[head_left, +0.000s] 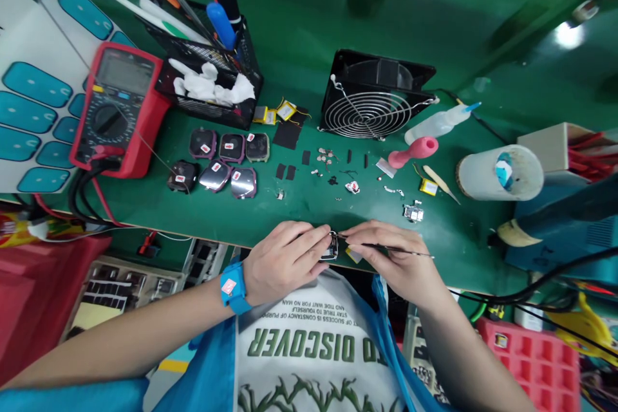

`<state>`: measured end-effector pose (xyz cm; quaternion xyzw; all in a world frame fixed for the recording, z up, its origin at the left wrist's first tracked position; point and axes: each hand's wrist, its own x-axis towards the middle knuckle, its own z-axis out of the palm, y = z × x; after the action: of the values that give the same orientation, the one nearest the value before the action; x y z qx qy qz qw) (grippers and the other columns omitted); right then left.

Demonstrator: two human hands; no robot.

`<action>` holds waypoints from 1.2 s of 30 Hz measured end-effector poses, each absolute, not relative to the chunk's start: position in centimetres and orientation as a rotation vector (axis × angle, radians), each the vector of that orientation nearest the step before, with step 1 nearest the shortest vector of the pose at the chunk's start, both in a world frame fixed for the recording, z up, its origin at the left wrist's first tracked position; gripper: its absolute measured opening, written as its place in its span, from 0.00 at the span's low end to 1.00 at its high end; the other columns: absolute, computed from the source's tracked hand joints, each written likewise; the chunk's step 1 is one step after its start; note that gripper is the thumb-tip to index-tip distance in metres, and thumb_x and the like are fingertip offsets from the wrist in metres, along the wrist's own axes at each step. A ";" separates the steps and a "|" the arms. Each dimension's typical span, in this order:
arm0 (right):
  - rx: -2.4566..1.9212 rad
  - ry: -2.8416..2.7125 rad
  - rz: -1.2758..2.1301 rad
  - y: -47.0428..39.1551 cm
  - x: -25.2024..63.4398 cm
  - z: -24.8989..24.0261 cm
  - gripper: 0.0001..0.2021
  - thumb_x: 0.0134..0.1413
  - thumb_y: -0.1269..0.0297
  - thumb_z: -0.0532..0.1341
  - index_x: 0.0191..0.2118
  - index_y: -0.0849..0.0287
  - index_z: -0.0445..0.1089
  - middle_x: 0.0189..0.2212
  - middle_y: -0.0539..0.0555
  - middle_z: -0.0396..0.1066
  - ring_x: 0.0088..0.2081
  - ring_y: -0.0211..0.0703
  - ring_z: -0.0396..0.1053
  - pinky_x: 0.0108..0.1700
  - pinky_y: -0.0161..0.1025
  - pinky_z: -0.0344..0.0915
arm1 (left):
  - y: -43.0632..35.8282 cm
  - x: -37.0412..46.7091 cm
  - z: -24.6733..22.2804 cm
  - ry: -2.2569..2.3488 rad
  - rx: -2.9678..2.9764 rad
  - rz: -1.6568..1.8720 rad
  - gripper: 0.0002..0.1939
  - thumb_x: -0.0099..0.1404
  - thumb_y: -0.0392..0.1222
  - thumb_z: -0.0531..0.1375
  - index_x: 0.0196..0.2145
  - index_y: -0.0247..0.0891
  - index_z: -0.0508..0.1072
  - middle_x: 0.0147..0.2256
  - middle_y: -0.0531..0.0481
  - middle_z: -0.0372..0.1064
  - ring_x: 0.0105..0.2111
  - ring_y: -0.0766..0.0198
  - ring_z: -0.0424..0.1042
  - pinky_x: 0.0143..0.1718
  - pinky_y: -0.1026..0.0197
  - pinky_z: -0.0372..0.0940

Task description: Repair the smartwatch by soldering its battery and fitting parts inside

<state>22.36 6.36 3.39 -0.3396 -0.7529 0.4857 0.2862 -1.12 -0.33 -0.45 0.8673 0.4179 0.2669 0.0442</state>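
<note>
My left hand (290, 256) is closed around a small watch case (330, 247) at the bench's front edge, its open inside facing up. My right hand (393, 256) pinches slim dark tweezers (403, 250), whose tips reach the right side of the case. Partly hidden beneath the right hand lies a yellow-edged battery (354, 255). A small metal circuit part (414, 212) rests beyond that hand. Loose little parts, among them a red-and-white piece (352, 187) and several round discs (325, 156), are spread on the green mat farther back.
Several watch housings (232, 148) sit left of centre, near a red multimeter (116, 109). A black fan (376, 96) stands behind the parts. To the right are a pink-topped tool (412, 152), a dropper bottle (441, 122) and a white tub (499, 172).
</note>
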 end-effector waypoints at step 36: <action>-0.881 -1.998 1.312 6.5 22.7 3.1 0.08 0.66 0.74 0.65 0.45 0.56 0.80 0.42 0.55 0.83 0.43 0.43 0.82 0.44 0.37 0.81 | -0.3 -1.1 -0.3 1.314 2.630 0.765 0.16 0.74 0.43 0.62 0.54 0.31 0.75 0.52 0.42 0.79 0.48 0.55 0.75 0.50 0.52 0.72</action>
<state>22.68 6.48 3.08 -0.3308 -0.7500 0.4925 0.2925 -1.13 -0.29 -0.35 0.8645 0.4320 0.2516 0.0519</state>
